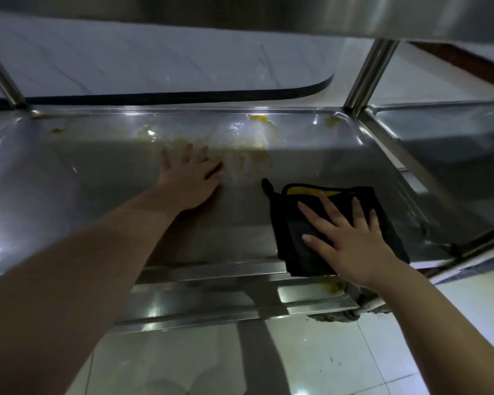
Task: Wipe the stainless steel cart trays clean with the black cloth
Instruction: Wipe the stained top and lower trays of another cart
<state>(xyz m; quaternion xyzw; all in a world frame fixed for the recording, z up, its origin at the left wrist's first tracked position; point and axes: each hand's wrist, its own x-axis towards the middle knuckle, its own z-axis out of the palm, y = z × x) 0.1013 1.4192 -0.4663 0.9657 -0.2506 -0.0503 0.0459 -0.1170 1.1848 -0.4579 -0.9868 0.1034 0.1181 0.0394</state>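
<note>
Fingers splayed flat, right hand [351, 238] presses the folded black cloth [297, 223] onto the tray [97, 172], near right. Yellow smears [248, 158] lie far-left of it, just beyond the left hand [188, 181], flat and holding nothing.

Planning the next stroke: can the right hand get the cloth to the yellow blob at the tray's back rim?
Probably yes: nothing stands on the tray between cloth and blob, and the left hand lies off to the left.
</note>
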